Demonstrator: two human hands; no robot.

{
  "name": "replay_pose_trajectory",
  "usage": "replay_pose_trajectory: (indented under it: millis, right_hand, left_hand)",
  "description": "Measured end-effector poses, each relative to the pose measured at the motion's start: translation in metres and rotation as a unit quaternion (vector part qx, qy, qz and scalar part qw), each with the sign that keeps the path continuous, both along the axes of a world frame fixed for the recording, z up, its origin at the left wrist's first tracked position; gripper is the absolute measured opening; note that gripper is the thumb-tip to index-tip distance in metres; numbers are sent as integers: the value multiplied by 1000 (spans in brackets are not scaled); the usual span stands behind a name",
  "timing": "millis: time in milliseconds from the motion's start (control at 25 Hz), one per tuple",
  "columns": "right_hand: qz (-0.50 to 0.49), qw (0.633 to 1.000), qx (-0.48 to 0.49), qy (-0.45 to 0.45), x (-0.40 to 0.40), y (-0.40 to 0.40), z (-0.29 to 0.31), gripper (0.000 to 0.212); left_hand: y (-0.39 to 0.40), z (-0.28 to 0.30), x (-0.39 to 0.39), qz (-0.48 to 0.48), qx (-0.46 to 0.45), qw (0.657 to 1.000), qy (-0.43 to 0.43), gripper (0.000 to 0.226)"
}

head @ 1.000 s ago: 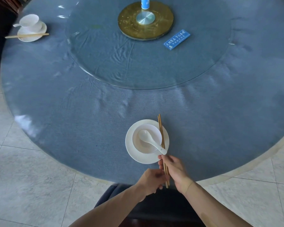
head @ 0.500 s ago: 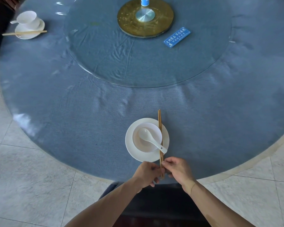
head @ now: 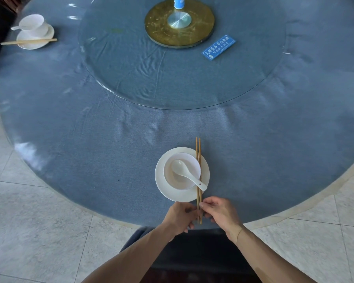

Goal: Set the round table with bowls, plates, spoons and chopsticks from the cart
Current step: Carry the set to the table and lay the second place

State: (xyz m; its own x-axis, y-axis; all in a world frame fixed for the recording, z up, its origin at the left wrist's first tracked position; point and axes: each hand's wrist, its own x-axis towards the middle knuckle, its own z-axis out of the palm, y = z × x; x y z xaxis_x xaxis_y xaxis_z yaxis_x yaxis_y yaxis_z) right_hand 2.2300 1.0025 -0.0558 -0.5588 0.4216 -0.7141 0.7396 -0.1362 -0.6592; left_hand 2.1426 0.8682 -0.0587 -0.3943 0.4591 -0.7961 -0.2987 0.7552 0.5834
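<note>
Wooden chopsticks (head: 198, 172) laid across the right side of the plate (head: 164, 188), just beside the bowl (head: 181, 171) holding the spoon (head: 187, 174), at the near edge of the round table (head: 90, 144). Pinched at the near ends by left hand (head: 180, 218) and right hand (head: 219, 214) (fingertips curled on both sides). Risks: nudging the spoon handle, rolling a stick off the rim, or leaving the ends overhanging the table edge.

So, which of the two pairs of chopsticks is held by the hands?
The near chopsticks, across the right side of the near plate: the left hand and right hand pinch their ends. The far-left chopsticks lie untouched.
</note>
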Motion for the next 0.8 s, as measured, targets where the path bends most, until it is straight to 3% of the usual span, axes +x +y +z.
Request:
replay_pose_trajectory:
  millis: [640,800]
  right_hand:
    - [2,1000,16,-4,3,-4,-3,6]
    - [47,997,52,-14,7,0,3,12]
  left_hand:
    - [-4,-1,-1,-27,-10,1000,3,24]
    - [-12,4,-3,-42,-27,998,30,20]
